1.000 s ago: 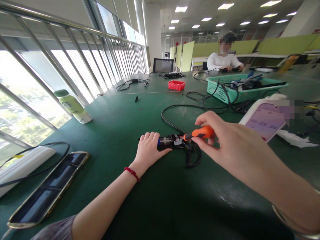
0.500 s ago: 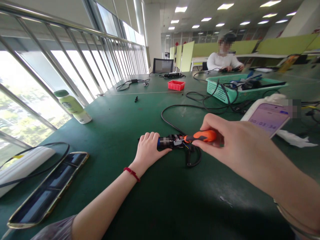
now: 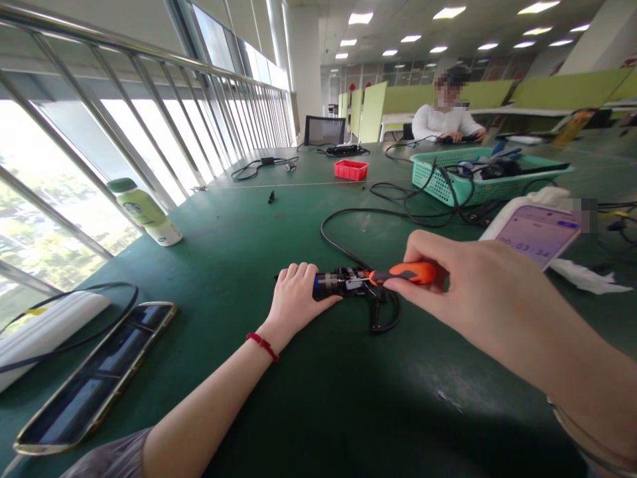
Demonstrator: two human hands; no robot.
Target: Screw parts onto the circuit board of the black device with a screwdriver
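My left hand (image 3: pixel 295 299) is wrapped over the left end of a black cylindrical device (image 3: pixel 329 283), which lies on the green table (image 3: pixel 239 252). The device's right part is uncovered, with small parts and thin wires showing, and a black cable (image 3: pixel 393 318) curls beside it. In my right hand (image 3: pixel 462 279) is an orange and black screwdriver (image 3: pixel 405 273), held nearly level between thumb and fingers. Its shaft points left into the uncovered part of the device; the exact spot its tip touches is too small to tell.
A green basket (image 3: pixel 448 189) of cables and parts stands at the back right, near a phone (image 3: pixel 540 232) showing a timer. A red tray (image 3: pixel 351 170), a bottle (image 3: pixel 149 216) and a dark phone (image 3: pixel 99 375) lie around. A person (image 3: pixel 442 123) sits across the table.
My right hand and the screwdriver have shifted slightly to the right, and the hand has turned a little. My left hand and the device have stayed where they were.
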